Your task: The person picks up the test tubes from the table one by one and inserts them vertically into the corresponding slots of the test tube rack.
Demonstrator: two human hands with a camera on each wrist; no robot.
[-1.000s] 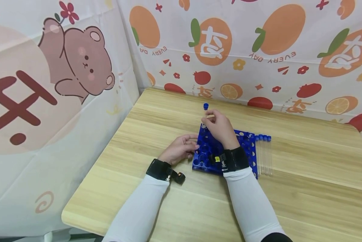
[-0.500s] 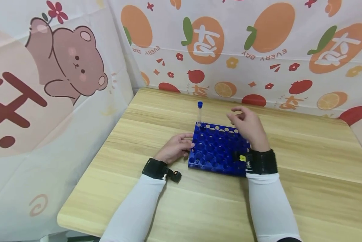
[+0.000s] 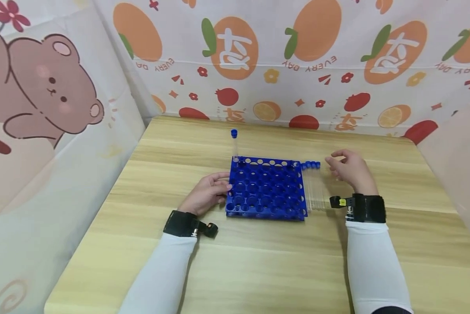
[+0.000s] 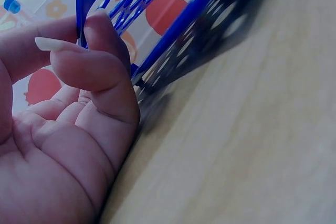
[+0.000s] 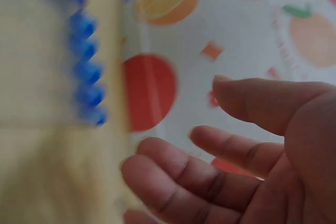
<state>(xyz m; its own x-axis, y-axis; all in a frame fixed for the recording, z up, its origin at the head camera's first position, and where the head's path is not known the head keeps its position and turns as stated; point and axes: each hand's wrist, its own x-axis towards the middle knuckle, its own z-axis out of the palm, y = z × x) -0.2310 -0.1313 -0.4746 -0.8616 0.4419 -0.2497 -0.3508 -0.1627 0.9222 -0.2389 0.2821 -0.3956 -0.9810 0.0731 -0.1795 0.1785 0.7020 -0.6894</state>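
Left hand (image 3: 205, 192): curled, thumb and fingers gripping the left edge of the blue rack (image 3: 265, 192). Right hand (image 3: 350, 170): half open, holding nothing, right of the rack. Capped tube (image 3: 235, 146): upright, rack's far-left corner. Row of capped tubes (image 3: 312, 184): lying along rack's right side.

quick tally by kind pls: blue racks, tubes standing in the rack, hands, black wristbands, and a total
Blue rack: 1
Standing tube: 1
Hands, left hand and right hand: 2
Black wristbands: 2
Total: 6
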